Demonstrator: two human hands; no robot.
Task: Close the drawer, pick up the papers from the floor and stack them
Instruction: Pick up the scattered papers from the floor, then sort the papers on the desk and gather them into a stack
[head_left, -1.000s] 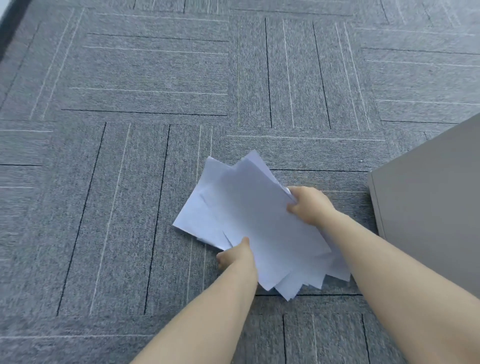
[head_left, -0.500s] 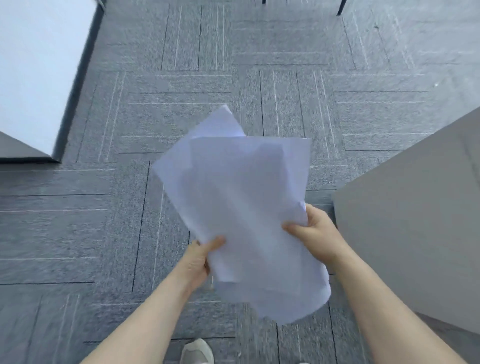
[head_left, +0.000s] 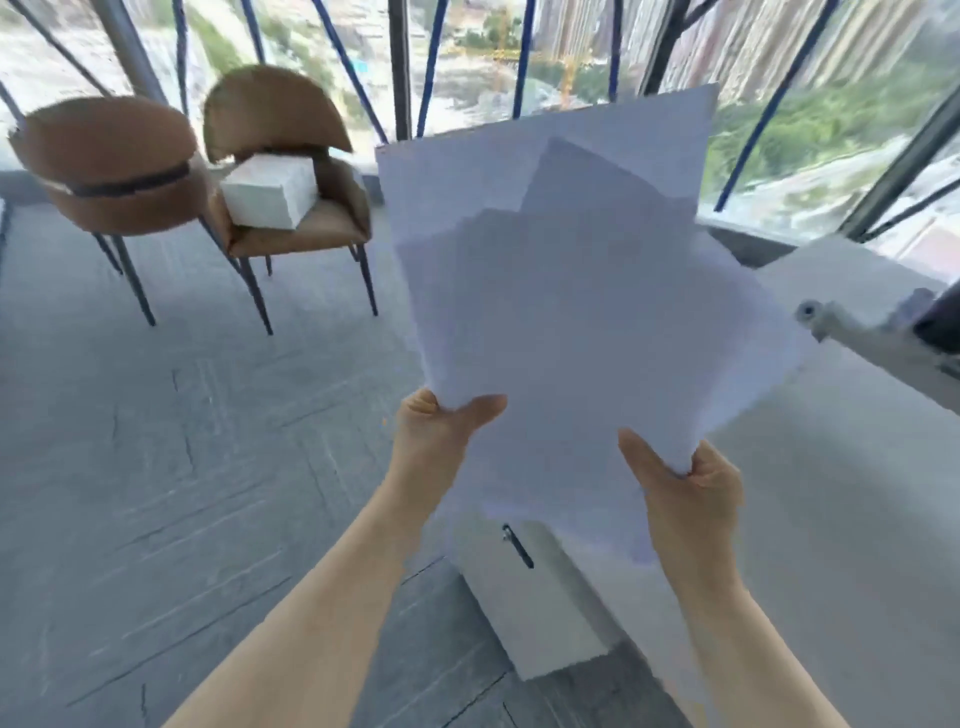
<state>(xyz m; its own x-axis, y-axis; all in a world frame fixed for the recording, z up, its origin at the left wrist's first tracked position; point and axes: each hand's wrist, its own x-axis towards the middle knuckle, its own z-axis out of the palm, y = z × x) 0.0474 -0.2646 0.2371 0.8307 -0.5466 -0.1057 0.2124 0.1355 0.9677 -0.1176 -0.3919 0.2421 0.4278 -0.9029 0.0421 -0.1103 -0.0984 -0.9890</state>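
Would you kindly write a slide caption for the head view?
Both hands, left hand and right hand, hold fanned papers above a white cabinet.

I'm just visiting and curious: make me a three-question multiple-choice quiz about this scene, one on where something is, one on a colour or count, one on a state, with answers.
1. Where is the white box?
A. on the floor
B. on a chair seat
C. on the desk

2. How many brown chairs are in view?
A. one
B. two
C. four

3. How are the papers right now?
A. lying on the carpet
B. squared into a neat pile
C. held up, fanned and uneven

Answers:
1 B, the white box sits on the seat of the nearer chair.
2 B, a second chair stands beside it.
3 C, the left hand and right hand grip the papers by their lower edges, corners splayed.
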